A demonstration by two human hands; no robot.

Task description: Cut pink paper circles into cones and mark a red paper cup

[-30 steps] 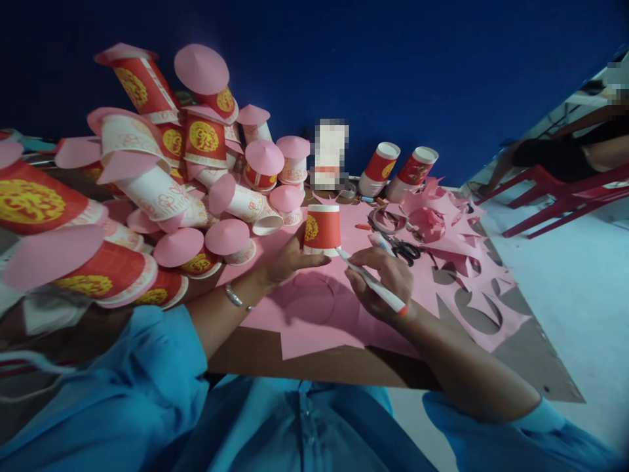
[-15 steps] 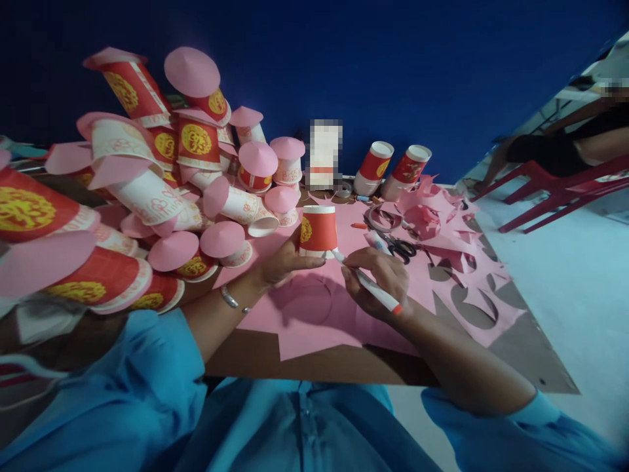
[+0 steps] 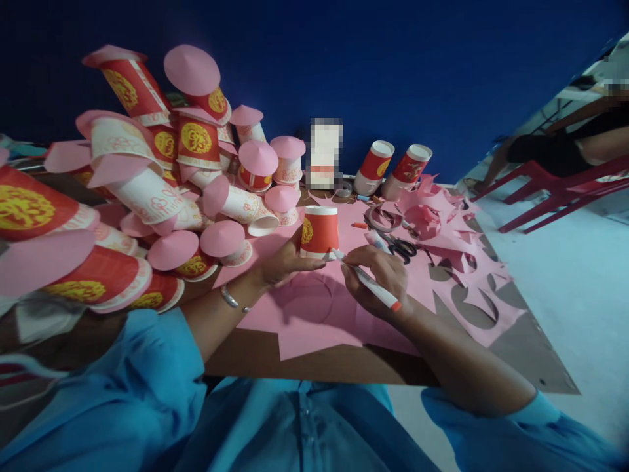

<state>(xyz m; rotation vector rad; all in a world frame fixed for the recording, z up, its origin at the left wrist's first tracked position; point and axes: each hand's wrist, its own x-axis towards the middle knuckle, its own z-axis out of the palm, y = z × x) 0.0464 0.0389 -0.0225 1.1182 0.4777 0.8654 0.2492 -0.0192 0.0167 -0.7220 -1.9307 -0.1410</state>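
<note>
Dark blue wall fills the background behind our brown tabletop (image 3: 319, 364), which carries a big pink paper sheet (image 3: 314, 328) spread across its middle. Our left hand (image 3: 282, 262) steadies a red paper cup (image 3: 319, 231) that stands upside down on the sheet, fingers pressed against its lower left side near the rim. Our right hand (image 3: 381, 278) has its grip closed around a white marker (image 3: 366, 280) with a red end, and the tip touches the sheet right at the cup's base on the right side. A faint circle outline shows on the paper just in front of the cup, between our two hands.

To our left rises a heap of finished cups (image 3: 162, 190), red and white ones topped with pink paper cones, piled at all angles. Beyond the marker lie black-handled scissors (image 3: 400, 248) on the sheet, and past them a crumpled mass of pink scraps (image 3: 432, 219) with round holes cut from the leftover paper at the right edge. Two more red cups (image 3: 396, 167) lean against the wall at the back. Red plastic chairs (image 3: 555, 190) stand on the pale floor to the right, where another person sits. We wear blue sleeves and a bracelet (image 3: 230, 298) on the left wrist.
</note>
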